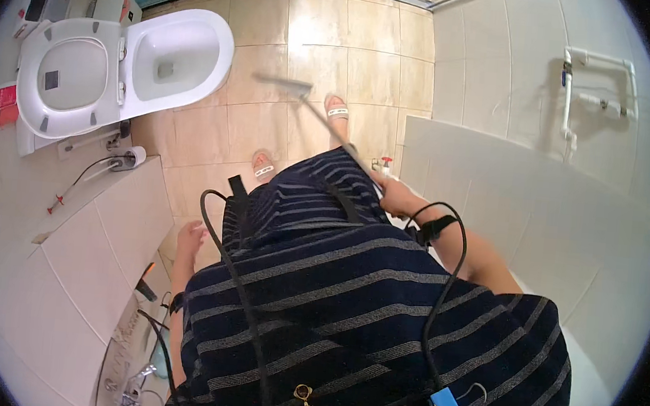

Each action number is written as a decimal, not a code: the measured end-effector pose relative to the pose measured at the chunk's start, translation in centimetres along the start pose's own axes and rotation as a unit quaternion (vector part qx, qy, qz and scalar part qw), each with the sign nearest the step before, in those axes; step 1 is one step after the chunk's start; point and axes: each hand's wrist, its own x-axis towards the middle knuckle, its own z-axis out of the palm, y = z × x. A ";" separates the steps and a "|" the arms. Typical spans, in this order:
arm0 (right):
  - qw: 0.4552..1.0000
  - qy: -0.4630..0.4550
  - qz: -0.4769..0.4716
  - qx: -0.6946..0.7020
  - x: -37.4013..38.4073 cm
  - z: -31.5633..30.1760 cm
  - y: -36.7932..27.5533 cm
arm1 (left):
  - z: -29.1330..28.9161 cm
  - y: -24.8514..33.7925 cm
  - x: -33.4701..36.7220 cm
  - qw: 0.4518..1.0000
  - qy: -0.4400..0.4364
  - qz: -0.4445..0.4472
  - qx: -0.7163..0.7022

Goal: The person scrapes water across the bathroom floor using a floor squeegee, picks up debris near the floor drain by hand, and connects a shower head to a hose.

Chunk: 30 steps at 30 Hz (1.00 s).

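Left hand [191, 239] hangs beside the striped garment [318, 280], fingers loosely bent and slightly parted, well apart from the tool. Right hand [398, 198] is closed around the near end of a long-handled floor tool [323, 121]. From left to right: a white toilet [128, 89], lid raised, stands at the left edge of the tiled floor [382, 76], toward the far-left corner. Next, the flat head [281, 82] of the tool is positioned ahead of and between both hands; its contact with the floor cannot be determined. The handle slopes rightward from the head, past the right foot [337, 107], to the right hand. A red-handled valve [385, 163] sits near the floor's right edge, just beyond the right hand.
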 end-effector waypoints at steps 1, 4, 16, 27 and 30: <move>0.999 -0.028 0.027 -0.004 -1.1 1.2 -0.8 | -2.3 -2.5 0.2 0.993 -0.046 -0.084 -0.068; 0.999 0.031 0.017 0.037 -2.2 5.5 1.9 | -2.1 -1.4 -1.3 0.978 0.006 -0.066 0.199; 0.939 0.298 0.081 0.150 11.7 -5.8 6.9 | -0.1 -0.4 -3.2 0.985 -0.012 0.046 0.167; 0.981 0.174 0.051 0.074 4.3 12.7 4.0 | -1.5 -4.8 0.0 0.989 -0.048 -0.021 0.135; 0.991 0.104 0.056 0.067 -2.7 17.2 2.8 | 0.0 -3.2 0.8 0.979 -0.045 -0.034 0.196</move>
